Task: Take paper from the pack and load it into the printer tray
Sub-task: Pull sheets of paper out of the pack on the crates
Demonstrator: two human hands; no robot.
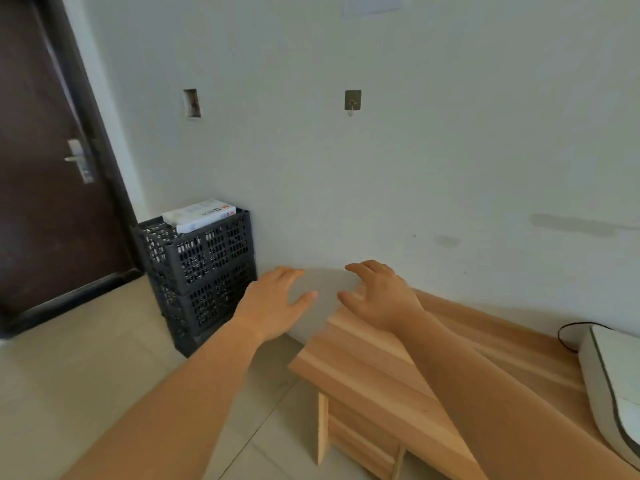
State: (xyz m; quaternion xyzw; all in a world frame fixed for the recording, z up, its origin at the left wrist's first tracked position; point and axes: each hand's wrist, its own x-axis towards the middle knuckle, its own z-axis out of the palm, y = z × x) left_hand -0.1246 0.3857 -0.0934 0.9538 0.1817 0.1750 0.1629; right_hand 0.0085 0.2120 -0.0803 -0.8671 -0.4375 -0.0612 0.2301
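Observation:
A white pack of paper [199,214] lies flat on top of stacked black plastic crates [204,268] against the wall, left of centre. Both my arms reach forward. My left hand [273,301] hovers open, fingers spread, just right of the crates and below the pack. My right hand [379,296] is also open, above the far left corner of a wooden table [374,368]. Neither hand holds anything. The white printer [614,386] sits at the table's right edge, only partly in view; its tray is not visible.
A dark brown door [45,161] with a metal handle stands at the left. A black cable [568,336] curls behind the printer. A metal hook [352,101] hangs on the pale wall. Light floor tiles [86,368] lie between me and the crates.

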